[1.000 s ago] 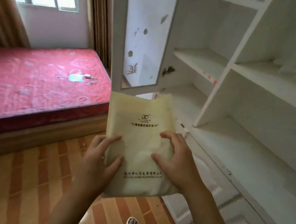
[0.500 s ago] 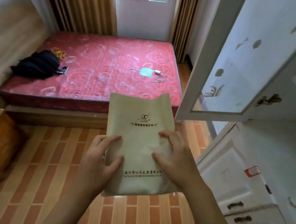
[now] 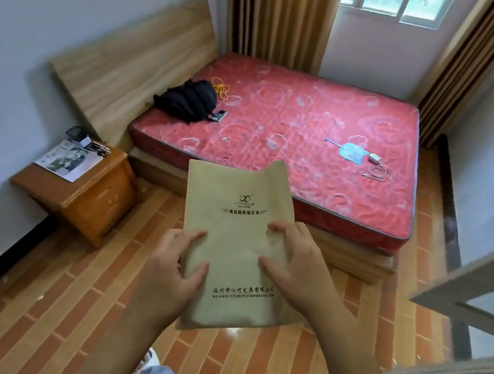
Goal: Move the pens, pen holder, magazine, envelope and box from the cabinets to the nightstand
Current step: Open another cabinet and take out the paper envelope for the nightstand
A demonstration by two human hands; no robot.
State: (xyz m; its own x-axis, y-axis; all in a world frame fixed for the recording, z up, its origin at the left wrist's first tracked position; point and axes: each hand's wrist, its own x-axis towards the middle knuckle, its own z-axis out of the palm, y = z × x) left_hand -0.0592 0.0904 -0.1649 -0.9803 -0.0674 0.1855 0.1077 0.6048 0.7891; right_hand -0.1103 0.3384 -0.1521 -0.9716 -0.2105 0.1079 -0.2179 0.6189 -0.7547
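Note:
A tan paper envelope (image 3: 234,217) with black print is held upright in front of me over the tiled floor. My left hand (image 3: 173,267) grips its left edge, thumb on the front. My right hand (image 3: 295,259) grips its right side with the fingers spread over the front. At the left stands the orange wooden nightstand (image 3: 97,205). On its top lie a magazine (image 3: 67,160) and, at the back, a dark pen holder (image 3: 80,135) with pens (image 3: 100,147) beside it.
A bed with a red mattress (image 3: 295,136) fills the middle of the room, with a black bag (image 3: 188,100), a phone and a charger cable on it. The open white cabinet door (image 3: 482,288) juts in at the right. Striped tile floor (image 3: 59,302) lies between me and the nightstand.
My view has swung left, away from the cabinet shelves toward the bed and nightstand. Both hands keep the same hold on the envelope.

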